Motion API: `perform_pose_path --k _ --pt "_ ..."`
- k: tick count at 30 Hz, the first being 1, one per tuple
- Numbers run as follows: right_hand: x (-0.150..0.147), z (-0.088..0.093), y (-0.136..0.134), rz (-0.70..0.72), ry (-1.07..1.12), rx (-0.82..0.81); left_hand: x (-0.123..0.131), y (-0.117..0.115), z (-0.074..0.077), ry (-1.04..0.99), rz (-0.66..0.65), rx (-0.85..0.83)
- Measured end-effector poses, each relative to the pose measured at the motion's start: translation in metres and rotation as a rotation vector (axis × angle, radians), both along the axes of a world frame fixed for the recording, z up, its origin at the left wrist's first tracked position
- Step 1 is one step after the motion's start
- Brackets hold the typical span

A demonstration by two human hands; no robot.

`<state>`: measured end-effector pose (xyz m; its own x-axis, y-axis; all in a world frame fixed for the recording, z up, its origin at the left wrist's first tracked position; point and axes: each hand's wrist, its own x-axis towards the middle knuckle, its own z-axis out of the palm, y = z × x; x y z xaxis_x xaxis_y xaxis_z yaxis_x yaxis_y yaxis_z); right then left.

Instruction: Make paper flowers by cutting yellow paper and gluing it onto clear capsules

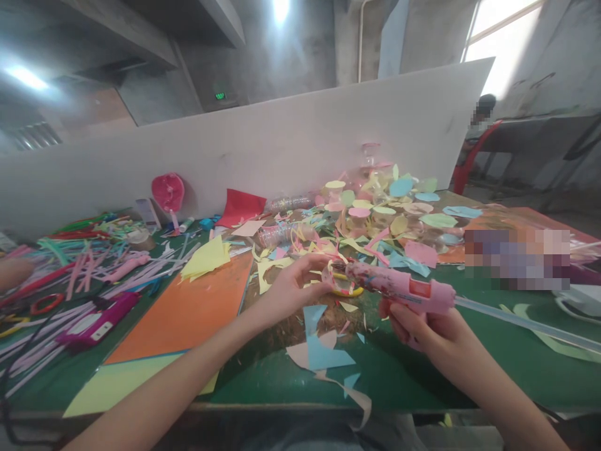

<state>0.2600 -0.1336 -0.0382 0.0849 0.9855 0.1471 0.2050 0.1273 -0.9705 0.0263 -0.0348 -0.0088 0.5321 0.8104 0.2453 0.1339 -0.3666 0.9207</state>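
My right hand [422, 326] is wrapped round the handle of a pink hot glue gun [399, 285], whose nozzle points left. A long clear glue stick [526, 322] sticks out of its back end. My left hand [305, 279] pinches a small, round, clear plastic piece [339, 283] with a pinkish edge, right at the nozzle. Whether the nozzle touches it, I cannot tell. Just behind lies a curved yellow thing [353, 292], partly hidden. Below the hands, blue paper scraps [323, 354] and a pale pink scrap [298, 355] lie on the green table [399, 382].
Cut paper rounds and clear cups [385, 207] are heaped at the back against a white partition [282, 150]. To the left are orange paper [188, 313], yellow sheets [205, 258], a magenta box [101, 319] and pipe cleaners [84, 272]. A person [479, 125] sits far right.
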Motion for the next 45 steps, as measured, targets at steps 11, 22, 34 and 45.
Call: perform_pose_path --k 11,22,34,45 --pt "0.001 -0.004 0.001 -0.023 -0.013 -0.023 0.002 -0.001 0.001 -0.005 0.013 -0.023" --pt "0.0 0.001 0.001 -0.011 -0.027 -0.027 0.001 -0.002 0.003 0.012 0.005 -0.024" --pt "0.002 0.002 0.004 -0.056 0.032 -0.015 0.002 0.012 0.002 -0.25 0.068 0.056" --pt "0.003 -0.003 -0.001 0.0 -0.023 -0.01 0.003 0.012 0.001 -0.264 0.098 0.076"
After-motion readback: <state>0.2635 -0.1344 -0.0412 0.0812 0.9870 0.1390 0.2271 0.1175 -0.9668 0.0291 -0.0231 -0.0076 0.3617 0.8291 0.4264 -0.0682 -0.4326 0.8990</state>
